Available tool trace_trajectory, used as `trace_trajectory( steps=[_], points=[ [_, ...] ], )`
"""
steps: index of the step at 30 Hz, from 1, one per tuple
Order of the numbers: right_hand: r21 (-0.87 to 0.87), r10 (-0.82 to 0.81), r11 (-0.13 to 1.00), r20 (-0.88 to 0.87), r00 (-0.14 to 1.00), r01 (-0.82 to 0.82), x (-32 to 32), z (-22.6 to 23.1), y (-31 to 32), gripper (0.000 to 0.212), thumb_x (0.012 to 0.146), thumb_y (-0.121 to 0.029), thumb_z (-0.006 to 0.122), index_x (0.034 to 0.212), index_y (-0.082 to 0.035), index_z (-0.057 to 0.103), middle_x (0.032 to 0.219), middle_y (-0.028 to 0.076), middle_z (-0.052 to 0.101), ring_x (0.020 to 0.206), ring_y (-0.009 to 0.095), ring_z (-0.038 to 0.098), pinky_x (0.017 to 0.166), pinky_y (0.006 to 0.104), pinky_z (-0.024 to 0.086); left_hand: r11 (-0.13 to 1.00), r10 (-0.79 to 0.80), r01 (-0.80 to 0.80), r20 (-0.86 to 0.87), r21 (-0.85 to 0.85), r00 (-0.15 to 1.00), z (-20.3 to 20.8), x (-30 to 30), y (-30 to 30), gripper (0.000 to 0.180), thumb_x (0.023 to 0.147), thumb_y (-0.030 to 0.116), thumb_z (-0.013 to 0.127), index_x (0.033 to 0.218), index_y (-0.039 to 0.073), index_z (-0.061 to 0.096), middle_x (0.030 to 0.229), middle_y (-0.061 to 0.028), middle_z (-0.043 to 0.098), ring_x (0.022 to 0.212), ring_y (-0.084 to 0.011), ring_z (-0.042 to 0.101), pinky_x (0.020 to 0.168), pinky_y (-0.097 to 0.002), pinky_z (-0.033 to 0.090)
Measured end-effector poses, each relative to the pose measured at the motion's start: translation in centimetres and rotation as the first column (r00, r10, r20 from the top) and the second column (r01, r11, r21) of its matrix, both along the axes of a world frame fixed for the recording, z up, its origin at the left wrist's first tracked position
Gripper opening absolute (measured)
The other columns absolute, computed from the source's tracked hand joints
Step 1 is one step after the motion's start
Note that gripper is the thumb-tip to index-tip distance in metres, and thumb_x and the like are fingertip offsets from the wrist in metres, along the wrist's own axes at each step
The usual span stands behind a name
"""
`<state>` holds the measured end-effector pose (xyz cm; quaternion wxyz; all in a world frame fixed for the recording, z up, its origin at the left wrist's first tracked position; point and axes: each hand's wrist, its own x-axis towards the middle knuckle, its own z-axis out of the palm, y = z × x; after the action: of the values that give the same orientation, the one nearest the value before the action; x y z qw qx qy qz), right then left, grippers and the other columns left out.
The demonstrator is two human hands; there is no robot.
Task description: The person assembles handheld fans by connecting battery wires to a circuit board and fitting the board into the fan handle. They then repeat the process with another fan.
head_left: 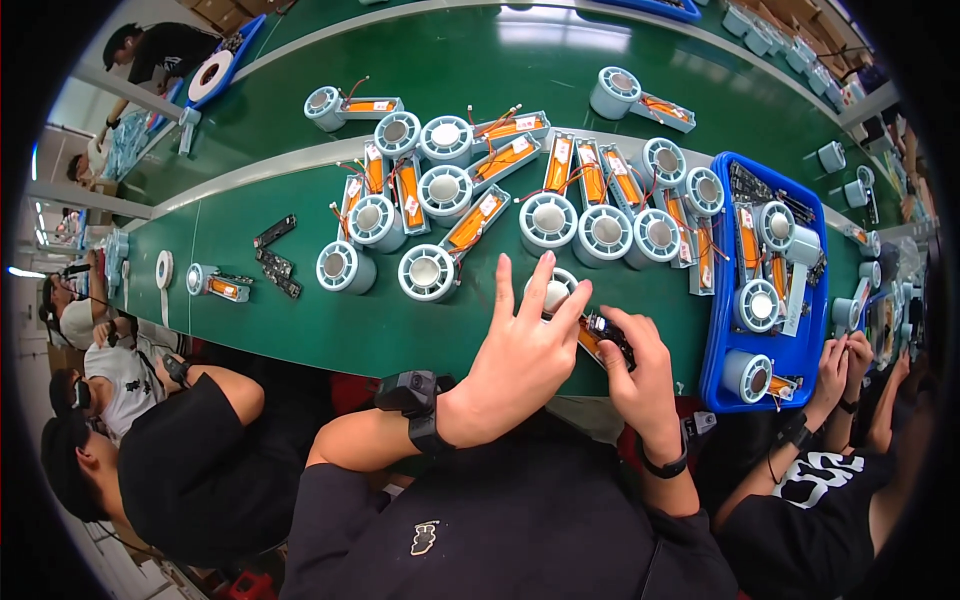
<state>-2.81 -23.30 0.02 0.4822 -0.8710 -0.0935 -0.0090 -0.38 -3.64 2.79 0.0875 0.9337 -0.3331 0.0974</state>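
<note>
My left hand (518, 355) reaches over a light-blue round fan head (556, 290), its fingers stretched and spread across the rim; the thumb is hard to make out. Beside it, my right hand (642, 368) is closed, with thumb and fingers pinching a small black circuit board (612, 338). This board lies over the fan's handle (588, 344), mostly covered by my hands. Just beyond them stand several similar fan heads (548, 221), each joined to an open handle with an orange battery (592, 173) and thin wires.
At the right, a blue tray (712, 345) holds more fan units and dark boards. Loose black boards (276, 258), one fan unit (218, 283) and a white tape roll (164, 270) lie on the left of the green table (330, 320). Co-workers (190, 450) sit on both sides.
</note>
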Motion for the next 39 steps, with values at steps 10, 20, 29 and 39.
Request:
trace_trajectory(
  steps=[10,20,29,39],
  points=[
    [0.013,-0.084,0.996,0.124,0.989,0.083,0.4,0.6,0.1,0.03,0.076,-0.003,0.084,0.104,0.0,0.074,0.097,0.013,0.071,0.084,0.03,0.063,0.071,0.0378,0.052,0.884,-0.228,0.204,-0.006,-0.42,0.974,-2.4,2.3,1.8,0.017,0.084,0.01,0.07,0.1,0.005,0.075,0.141,-0.0114,0.06,0.136,-0.0483,0.051,0.106,-0.0649,0.049],
    [-0.163,-0.023,0.986,0.065,0.998,0.034,-0.2,1.5,0.1,0.034,0.076,0.004,0.08,0.11,-0.002,0.078,0.105,0.011,0.074,0.094,0.027,0.063,0.081,0.0349,0.052,0.89,-0.214,0.236,0.099,-0.39,0.972,-3.1,1.7,2.2,0.012,0.084,0.009,0.071,0.093,0.002,0.073,0.143,-0.0116,0.06,0.136,-0.0494,0.051,0.105,-0.0647,0.051],
    [0.224,-0.072,0.968,-0.192,0.979,0.116,-1.0,-0.5,-0.5,0.04,0.087,0.009,0.064,0.122,-0.005,0.075,0.117,0.015,0.076,0.103,0.024,0.065,0.09,0.0314,0.053,0.903,-0.245,0.28,0.146,-0.324,0.958,-1.9,2.0,1.9,0.01,0.083,0.009,0.07,0.083,-0.001,0.068,0.144,-0.0129,0.059,0.135,-0.0489,0.052,0.101,-0.0643,0.053],
    [0.307,-0.014,0.943,-0.358,0.934,0.131,-0.4,-0.8,-2.0,0.036,0.088,0.009,0.064,0.119,-0.003,0.077,0.111,0.014,0.075,0.101,0.018,0.066,0.086,0.0286,0.053,0.927,-0.279,0.299,0.117,-0.228,0.953,-1.0,2.7,1.7,0.011,0.077,0.012,0.069,0.075,0.003,0.064,0.135,-0.0122,0.063,0.128,-0.0454,0.056,0.094,-0.0579,0.056]
  ],
)
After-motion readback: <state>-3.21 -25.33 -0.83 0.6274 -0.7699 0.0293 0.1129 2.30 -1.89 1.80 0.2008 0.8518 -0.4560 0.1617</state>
